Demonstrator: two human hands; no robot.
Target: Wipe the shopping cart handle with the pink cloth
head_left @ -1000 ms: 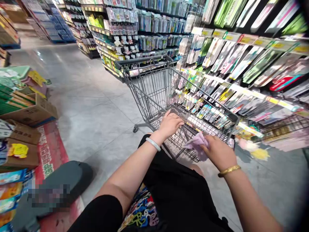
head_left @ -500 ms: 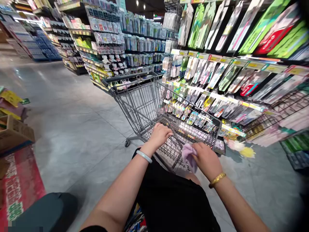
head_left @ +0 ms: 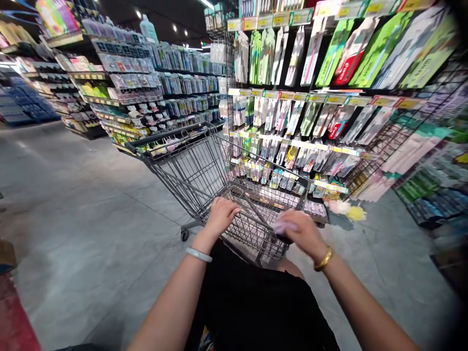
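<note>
A grey wire shopping cart [head_left: 252,234] stands in front of me with its near side toward my body. My left hand [head_left: 223,215] is closed over the cart's near top rail. A lilac cloth [head_left: 283,223] is bunched in my right hand [head_left: 304,233], which is closed on it at the cart's near right corner. The cloth lies against the rail there, partly hidden by my fingers. The right hand is a little blurred.
Beyond the cart rises a rack of hanging packets [head_left: 332,114] with price strips. Further shelves [head_left: 120,87] line the left. A yellow puff [head_left: 356,213] hangs low beside the rack. Grey floor [head_left: 109,219] spreads to the left, with a red mat [head_left: 16,317] at the lower left.
My right hand has brought the cloth onto the cart's corner, where it hung looser before. My left hand stays on the rail. The view has swung right and up.
</note>
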